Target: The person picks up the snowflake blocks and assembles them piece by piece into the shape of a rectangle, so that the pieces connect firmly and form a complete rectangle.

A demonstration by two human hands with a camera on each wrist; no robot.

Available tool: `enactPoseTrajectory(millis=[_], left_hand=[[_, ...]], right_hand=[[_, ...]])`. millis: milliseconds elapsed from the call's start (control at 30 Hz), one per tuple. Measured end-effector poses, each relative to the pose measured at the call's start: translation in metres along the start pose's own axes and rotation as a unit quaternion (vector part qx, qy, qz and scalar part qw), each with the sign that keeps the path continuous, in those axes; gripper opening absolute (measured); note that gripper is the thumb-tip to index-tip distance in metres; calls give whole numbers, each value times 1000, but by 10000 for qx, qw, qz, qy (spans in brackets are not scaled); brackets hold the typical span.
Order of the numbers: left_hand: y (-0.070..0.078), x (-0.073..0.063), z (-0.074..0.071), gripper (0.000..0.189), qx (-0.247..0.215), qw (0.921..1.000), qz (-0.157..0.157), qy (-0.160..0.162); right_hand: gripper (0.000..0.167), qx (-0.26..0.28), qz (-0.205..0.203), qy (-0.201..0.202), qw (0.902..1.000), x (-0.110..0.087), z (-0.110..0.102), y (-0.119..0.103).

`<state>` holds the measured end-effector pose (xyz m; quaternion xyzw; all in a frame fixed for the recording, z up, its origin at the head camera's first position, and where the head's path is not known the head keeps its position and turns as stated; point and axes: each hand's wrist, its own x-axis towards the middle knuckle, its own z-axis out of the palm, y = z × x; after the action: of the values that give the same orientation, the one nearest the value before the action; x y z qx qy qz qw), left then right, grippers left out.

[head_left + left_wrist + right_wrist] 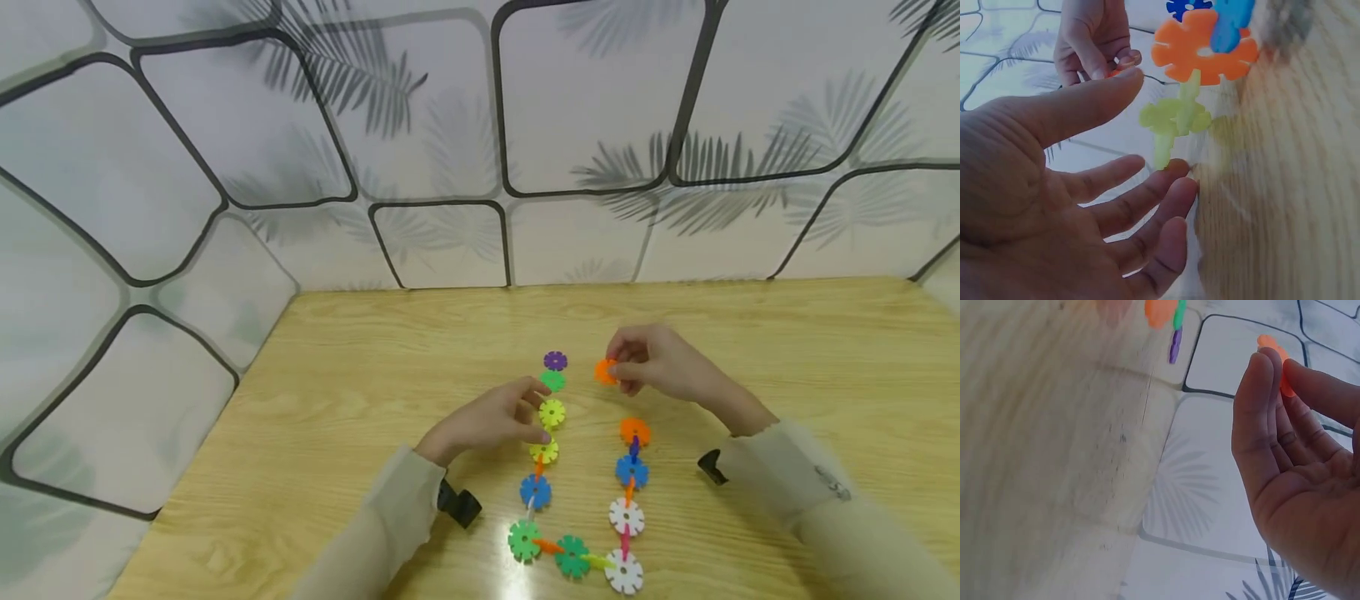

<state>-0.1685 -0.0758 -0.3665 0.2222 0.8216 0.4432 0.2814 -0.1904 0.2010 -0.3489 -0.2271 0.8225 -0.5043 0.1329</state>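
Observation:
My right hand (663,364) pinches an orange notched plastic disc (604,372) between thumb and fingers, raised over the table. In the right wrist view the orange disc (1287,386) shows edge-on at the fingertips. My left hand (483,419) hovers with spread, loosely bent fingers beside a yellow disc (552,412) of a linked chain; nothing is in its grasp. From the left wrist, its thumb (1094,103) stands well apart from the other fingers, near a yellow-green linked piece (1166,115). Above the yellow disc, the chain's left arm ends in a green disc (553,381) and a purple disc (556,361).
The chain forms a U on the wooden table (360,350). Along its bottom lie green discs (572,557) and a white disc (624,572). Its right arm has a blue disc (632,472) and ends in an orange disc (635,431). A patterned wall (442,108) borders the table.

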Motion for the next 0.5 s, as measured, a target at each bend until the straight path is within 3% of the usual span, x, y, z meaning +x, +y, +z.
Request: enactPoseTrajectory(millis=[133,333,500], left_hand=[[0,7,0,56,-45,9998,137,-105],[-7,6,1,54,-181,9991,314,209],[-9,1,0,55,-276,9977,484,395]], right_hand=[[3,183,-29,-59,9998,-5,7,0],[6,375,-248,-225,9987,-5,16,-4],[11,170,-531,-125,9984,-1,28,-7]])
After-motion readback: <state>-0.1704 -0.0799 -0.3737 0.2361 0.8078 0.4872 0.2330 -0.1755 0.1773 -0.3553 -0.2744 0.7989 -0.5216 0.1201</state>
